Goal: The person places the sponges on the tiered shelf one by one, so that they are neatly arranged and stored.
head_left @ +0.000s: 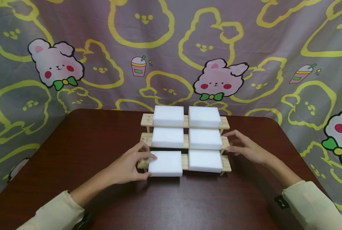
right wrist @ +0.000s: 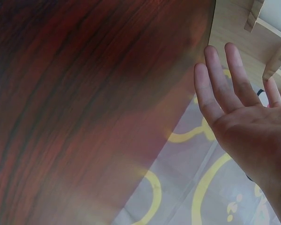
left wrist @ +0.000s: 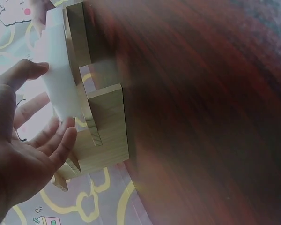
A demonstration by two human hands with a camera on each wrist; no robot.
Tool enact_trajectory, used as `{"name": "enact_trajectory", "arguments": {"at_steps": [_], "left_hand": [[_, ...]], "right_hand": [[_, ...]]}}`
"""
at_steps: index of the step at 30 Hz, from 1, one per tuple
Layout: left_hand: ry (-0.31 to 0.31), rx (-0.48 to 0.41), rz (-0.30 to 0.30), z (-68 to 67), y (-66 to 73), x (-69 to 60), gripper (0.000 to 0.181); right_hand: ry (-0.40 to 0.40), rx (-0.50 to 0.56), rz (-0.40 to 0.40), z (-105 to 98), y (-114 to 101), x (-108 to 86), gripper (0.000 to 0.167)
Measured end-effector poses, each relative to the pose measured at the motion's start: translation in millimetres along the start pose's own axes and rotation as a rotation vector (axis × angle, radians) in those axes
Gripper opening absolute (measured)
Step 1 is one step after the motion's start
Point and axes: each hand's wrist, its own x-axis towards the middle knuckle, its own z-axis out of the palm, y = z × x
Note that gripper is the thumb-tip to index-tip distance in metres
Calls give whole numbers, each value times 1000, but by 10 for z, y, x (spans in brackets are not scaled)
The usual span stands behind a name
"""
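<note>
A small three-tier wooden stand [head_left: 186, 161] carries white foam blocks, two on each tier. My left hand [head_left: 133, 164] holds the front-left foam block [head_left: 166, 163] by its left end, with one finger on top and the thumb at the front corner. In the left wrist view, the left hand [left wrist: 30, 126] has its thumb against that block [left wrist: 61, 70] and the other fingers loosely bent beside it. Beside the right end of the stand's middle tier is my right hand [head_left: 248, 150], fingers mostly extended. Whether its fingertips touch the wood [right wrist: 276, 61] cannot be told.
The stand sits on a dark red-brown wooden table [head_left: 188, 204]. Behind the table hangs a curtain [head_left: 165, 57] with cartoon bears and yellow outlines. The other blocks, such as the front-right block [head_left: 205, 159], rest on their tiers.
</note>
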Motion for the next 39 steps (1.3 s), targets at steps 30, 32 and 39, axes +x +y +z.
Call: {"name": "enact_trajectory", "arguments": {"at_steps": [30, 32, 39], "left_hand": [[-2, -162, -25, 49, -62, 141, 31], [-1, -156, -26, 48, -64, 142, 31], [12, -164, -18, -8, -70, 111, 36]], "right_hand": [[2, -3, 4, -18, 0, -40, 46], [1, -5, 5, -16, -5, -40, 46], [13, -155, 15, -48, -70, -77, 47]]}}
